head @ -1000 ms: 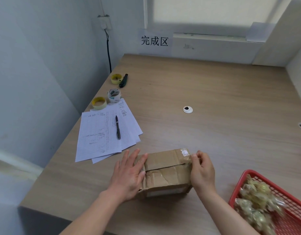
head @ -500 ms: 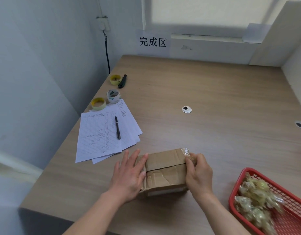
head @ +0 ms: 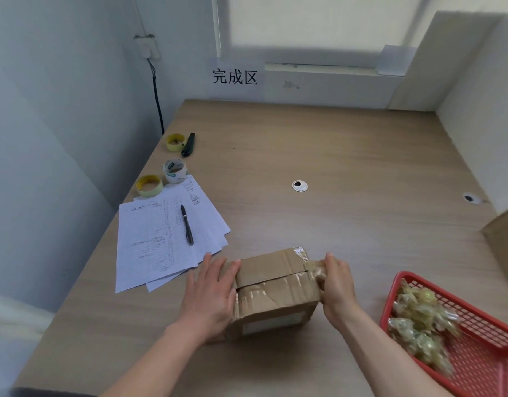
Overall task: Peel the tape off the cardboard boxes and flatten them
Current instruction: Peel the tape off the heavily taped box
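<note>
Small brown cardboard box [head: 271, 290] with crinkled clear tape [head: 314, 270] is sitting at the near edge of the wooden desk [head: 347, 167]. It is looking light, dented, easily crushed (so steady it flat, peel from the loose end). Left hand [head: 211, 293] is pressing its left side, fingers straight. Right hand [head: 337, 285] is pinching tape at the right corner. Red mesh basket [head: 476, 365] is sitting nearby.

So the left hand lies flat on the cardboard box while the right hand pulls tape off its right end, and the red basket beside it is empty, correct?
Not quite. In the head view the red basket holds crumpled wads of tape. The rest stands: left hand flat on the cardboard box, right hand pulling tape at its right end.
</note>
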The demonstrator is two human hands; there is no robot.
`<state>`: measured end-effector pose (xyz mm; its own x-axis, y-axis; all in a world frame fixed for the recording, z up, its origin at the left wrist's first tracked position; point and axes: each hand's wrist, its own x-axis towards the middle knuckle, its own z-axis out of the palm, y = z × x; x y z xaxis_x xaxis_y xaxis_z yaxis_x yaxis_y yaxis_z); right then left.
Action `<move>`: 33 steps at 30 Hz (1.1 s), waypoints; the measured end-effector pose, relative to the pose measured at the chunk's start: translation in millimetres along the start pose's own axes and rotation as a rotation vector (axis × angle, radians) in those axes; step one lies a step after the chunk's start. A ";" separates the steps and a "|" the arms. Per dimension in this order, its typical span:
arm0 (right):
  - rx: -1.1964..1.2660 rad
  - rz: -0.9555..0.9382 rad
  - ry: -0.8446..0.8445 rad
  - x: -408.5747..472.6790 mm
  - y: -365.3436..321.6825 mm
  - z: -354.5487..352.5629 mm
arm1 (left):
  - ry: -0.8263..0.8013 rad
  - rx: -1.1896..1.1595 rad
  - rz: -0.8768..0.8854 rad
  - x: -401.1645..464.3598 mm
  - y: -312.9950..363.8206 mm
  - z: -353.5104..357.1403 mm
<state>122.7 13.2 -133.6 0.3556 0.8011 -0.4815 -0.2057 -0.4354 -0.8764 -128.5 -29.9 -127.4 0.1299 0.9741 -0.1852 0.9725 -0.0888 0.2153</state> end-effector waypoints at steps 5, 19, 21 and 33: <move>-0.020 0.046 -0.190 -11.3 11.2 5.7 | -0.029 -0.011 0.091 15.2 25.1 -9.1; -0.576 -0.380 0.287 -52.9 7.3 -38.0 | 0.056 0.162 0.229 13.0 22.7 16.5; -0.741 -0.400 0.191 -67.1 17.5 -19.9 | 0.066 0.172 0.228 11.6 25.5 16.7; -1.209 -0.651 0.184 -76.1 34.0 21.7 | 0.072 0.192 0.204 5.1 28.5 22.7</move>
<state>68.9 -53.7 -126.6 0.2154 0.9712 0.1017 0.9180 -0.1659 -0.3603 -95.8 -32.2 -143.9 0.3189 0.9438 -0.0867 0.9475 -0.3151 0.0546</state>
